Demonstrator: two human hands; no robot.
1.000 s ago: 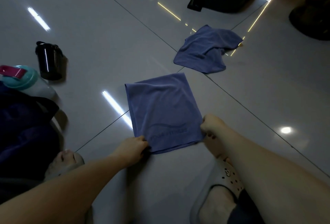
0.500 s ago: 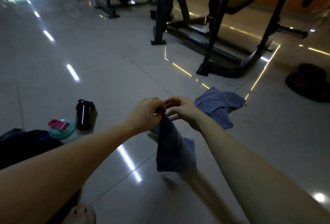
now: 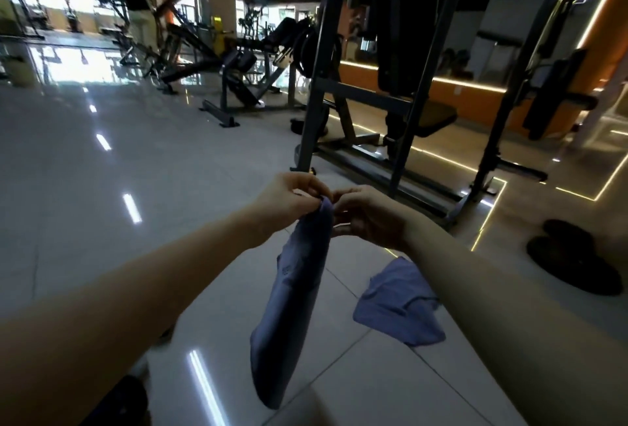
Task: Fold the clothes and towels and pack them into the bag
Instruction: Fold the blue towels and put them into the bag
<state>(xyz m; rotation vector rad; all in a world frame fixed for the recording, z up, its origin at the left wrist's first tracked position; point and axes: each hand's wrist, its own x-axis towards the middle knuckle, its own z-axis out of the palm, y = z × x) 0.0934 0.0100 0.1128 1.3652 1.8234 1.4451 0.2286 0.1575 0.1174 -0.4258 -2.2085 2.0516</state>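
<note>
Head view, from the left: a dark mass [image 3: 115, 398] sits at the lower edge under the left forearm, and whether it is the bag cannot be told; the left hand [image 3: 289, 201] is raised in front of the chest, its fingertips closed in a pinch on the top edge of the towel [image 3: 295, 289]; the towel hangs straight down from that pinch, narrow and doubled lengthwise, clear of the floor [image 3: 85, 221], probably so that its own weight pulls the layers flat and the edges can be matched; the right hand [image 3: 367, 218] sits just beside the left, thumb and forefinger curled onto the same top edge, seemingly bringing the corners together for the next fold; beyond the right forearm a second towel [image 3: 401, 303] lies crumpled on the tiles, unfolded and waiting its turn, with part of it hidden by the arm; behind the hands stands a rack [image 3: 401, 86] with its base rails on the floor, well apart from the work; farther right lies a low dark object [image 3: 574, 255], too dim to name; nothing blocks the hanging towel.
</note>
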